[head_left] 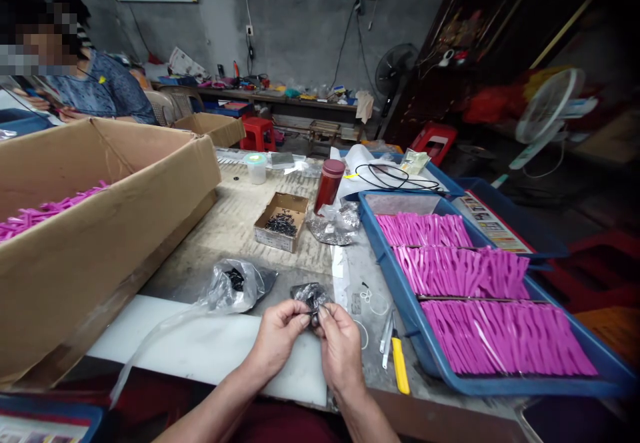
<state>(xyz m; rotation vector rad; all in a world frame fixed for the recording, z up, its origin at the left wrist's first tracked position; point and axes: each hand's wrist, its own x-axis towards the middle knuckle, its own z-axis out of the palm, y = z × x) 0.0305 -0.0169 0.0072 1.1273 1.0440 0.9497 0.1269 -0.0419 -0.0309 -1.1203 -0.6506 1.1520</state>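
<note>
My left hand [283, 333] and my right hand [341, 344] meet at the front of the table, both in a pinch. Between their fingertips is a small dark piece [314, 318], too small to name. Just behind the fingertips lies a plastic bag with dark contents [311, 293]; whether the fingers touch it I cannot tell. To the left, an open clear plastic bag [250, 293] holds small black parts [234, 280]. A white board [200, 336] lies under my hands. Farther back, a small cardboard box [294, 241] contains many black screw-like pieces [281, 224].
A large cardboard box [125, 189] with pink pieces [50, 209] stands left. On the right, a blue tray [400, 309] holds rows of pink pieces [505, 336]. A yellow-handled tool [399, 366] lies beside it. Behind are a red canister [329, 186] and a person [113, 89].
</note>
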